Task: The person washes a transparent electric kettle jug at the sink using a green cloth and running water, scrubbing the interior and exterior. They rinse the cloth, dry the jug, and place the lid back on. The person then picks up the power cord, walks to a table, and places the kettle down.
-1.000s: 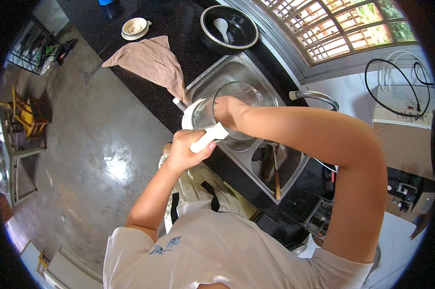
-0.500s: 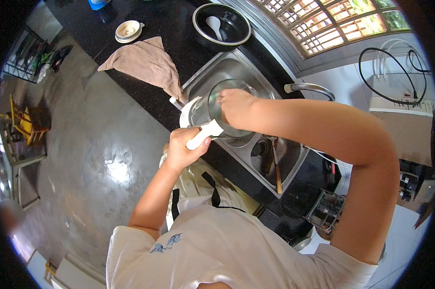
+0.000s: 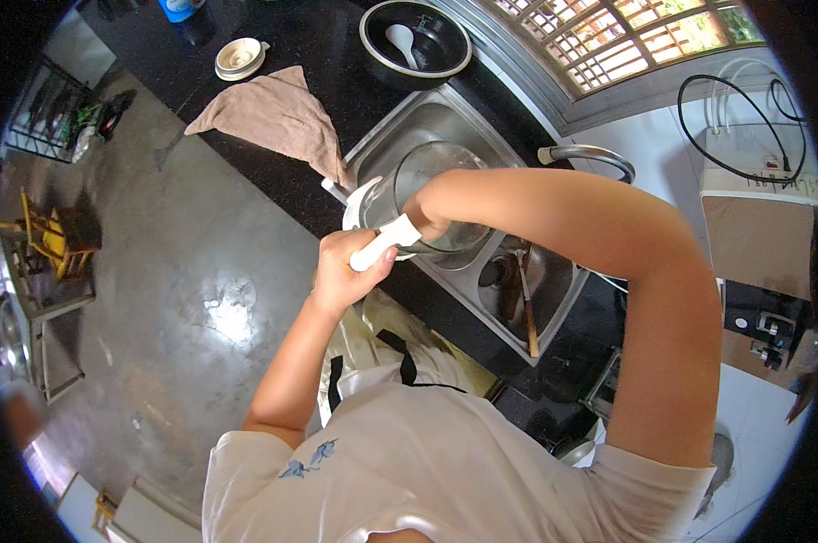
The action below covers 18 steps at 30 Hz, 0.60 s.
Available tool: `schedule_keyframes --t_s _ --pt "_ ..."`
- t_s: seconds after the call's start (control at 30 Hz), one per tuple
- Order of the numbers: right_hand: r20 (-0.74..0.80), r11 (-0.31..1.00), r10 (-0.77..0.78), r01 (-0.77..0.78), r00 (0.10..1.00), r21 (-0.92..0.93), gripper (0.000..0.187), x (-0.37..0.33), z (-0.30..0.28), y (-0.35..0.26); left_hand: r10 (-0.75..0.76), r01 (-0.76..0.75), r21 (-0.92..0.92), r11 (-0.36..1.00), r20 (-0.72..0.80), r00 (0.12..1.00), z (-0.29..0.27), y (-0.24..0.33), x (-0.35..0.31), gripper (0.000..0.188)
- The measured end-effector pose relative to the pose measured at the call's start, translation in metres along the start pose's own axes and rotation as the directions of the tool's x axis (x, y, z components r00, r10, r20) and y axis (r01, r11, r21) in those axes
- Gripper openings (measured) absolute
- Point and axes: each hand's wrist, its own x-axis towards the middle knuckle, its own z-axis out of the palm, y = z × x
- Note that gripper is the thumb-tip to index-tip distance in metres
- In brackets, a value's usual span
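- Gripping the white handle of a clear blender jug (image 3: 427,204), the left hand (image 3: 350,271) is closed around it, holding the jug over the near left edge of the steel sink (image 3: 445,118).
- Right hand (image 3: 420,217) reaches down into the jug's mouth; its fingers are hidden, so I cannot tell whether it grips anything.
- A wooden-handled utensil (image 3: 526,308) lies in the sink's right part.
- Left on the black counter (image 3: 282,185) lies a beige cloth (image 3: 277,118); farther off stand a dark pot (image 3: 416,36) and a small white bowl (image 3: 239,57).

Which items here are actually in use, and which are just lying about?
In use: glass jug with white handle, gripped by left hand; right hand at its rim; sink.
Lying about: brown cloth, black pot, small white bowl.
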Motion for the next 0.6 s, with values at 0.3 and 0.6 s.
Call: schedule_keyframes --t_s 0.3,0.6 --pt "-0.057 0.927 0.148 -0.118 0.987 0.356 0.027 -0.076 -0.030 -0.021 0.013 -0.015 -0.031 0.999 -0.064 0.998 -0.001 0.002 0.003 0.027" --pt "-0.046 0.554 0.141 -0.040 0.989 0.832 0.020 -0.016 -0.008 -0.016 0.014 -0.016 -0.046 0.999 -0.037 0.999 -0.004 0.003 -0.002 0.025"
